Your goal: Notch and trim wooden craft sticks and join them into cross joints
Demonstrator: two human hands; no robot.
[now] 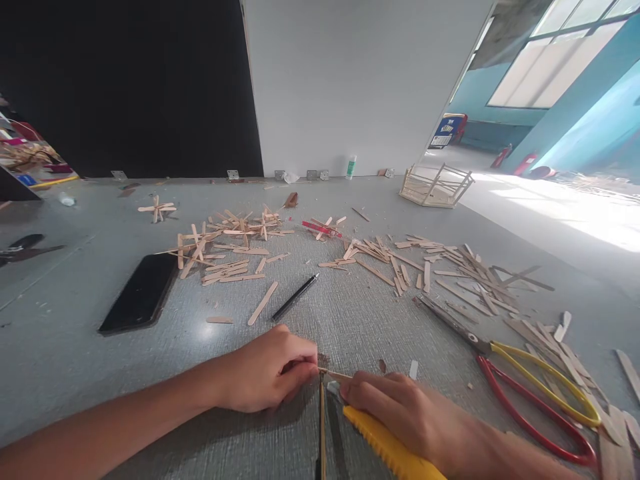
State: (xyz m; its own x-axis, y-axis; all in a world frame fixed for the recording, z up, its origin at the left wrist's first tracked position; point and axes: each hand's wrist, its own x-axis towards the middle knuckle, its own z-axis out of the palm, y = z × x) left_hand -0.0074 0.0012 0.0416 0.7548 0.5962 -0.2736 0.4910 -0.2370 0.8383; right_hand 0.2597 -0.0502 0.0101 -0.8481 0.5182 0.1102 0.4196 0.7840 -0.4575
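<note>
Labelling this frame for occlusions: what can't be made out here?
Head view only:
- Blade of the yellow knife: hidden under the right hand.
- Thin stick: its ends covered by the left hand and the right hand.
- Scissors: handles cut by the right edge.
- Glue bottle: label too small.

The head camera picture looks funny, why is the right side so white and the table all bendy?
In the head view, daylight from the windows washes out the floor at right; the wide lens curves the table edges; the left hand and right hand, gripping a yellow knife, look slightly soft; the phone reflects a dull sheen.
</note>
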